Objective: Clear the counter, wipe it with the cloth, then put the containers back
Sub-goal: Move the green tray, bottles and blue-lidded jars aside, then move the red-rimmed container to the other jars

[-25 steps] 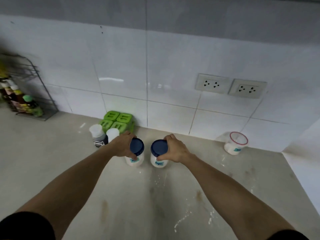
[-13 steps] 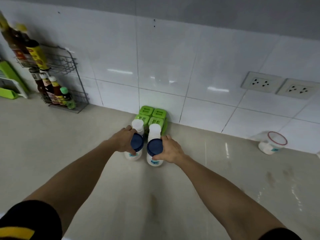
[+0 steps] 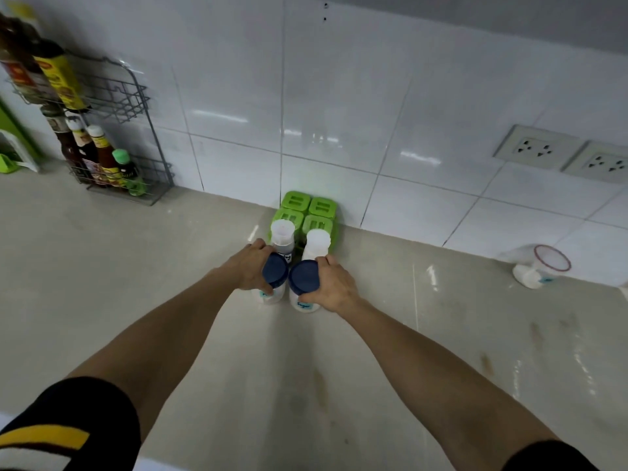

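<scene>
Both blue-lidded jars have slid leftward along the worktop (image 3: 170, 283) to just before the green containers (image 3: 307, 212), left hand (image 3: 249, 268) and right hand (image 3: 334, 287) fingers wrapped around each; rigid, probably light, best gripped below the lids.

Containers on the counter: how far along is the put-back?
Looks done: the counter shines wet and the green-lidded box set stands at the wall. In hand: left hand and right hand each grip a blue-lidded jar beside two white-capped bottles. Left: the red-rimmed container stands apart, right.
</scene>
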`<state>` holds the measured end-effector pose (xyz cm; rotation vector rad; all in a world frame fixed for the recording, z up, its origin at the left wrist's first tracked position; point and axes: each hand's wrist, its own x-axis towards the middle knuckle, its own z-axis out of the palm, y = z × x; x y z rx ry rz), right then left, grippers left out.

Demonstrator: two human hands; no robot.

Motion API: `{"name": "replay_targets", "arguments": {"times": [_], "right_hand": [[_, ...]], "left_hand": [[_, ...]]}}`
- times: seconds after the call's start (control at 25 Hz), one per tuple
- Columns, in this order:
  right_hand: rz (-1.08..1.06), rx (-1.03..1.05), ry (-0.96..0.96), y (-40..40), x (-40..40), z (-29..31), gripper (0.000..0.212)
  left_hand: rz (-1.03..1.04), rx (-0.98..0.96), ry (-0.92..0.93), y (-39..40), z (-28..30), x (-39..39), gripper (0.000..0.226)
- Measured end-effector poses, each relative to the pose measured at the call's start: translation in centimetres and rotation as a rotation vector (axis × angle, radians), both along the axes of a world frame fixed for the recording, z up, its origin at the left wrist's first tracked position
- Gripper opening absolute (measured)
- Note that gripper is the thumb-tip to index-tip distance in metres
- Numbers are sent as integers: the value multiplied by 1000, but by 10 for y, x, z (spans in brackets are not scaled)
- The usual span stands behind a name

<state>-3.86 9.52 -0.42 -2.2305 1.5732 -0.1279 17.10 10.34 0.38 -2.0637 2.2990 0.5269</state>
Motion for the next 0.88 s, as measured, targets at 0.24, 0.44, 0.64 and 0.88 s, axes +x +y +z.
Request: {"name": "replay_targets", "arguments": {"times": [0.24,0.44,0.64,0.88], "right_hand": [[-17,11,-137,3,-21,-2,94],[-64,-19,-216,0,-88,-14,65],[-193,-32,-135,-8,-198,-20,56],[-340,-78,-47,-30,-332,-17,54]], "left_hand": [[-57,-232,47,19,-1,1,81],[-146,-659,180,32,0,-55,32],[-333,-603,260,23,-20,-173,24],[-248,-296,147,-9,-64,-287,47]]}}
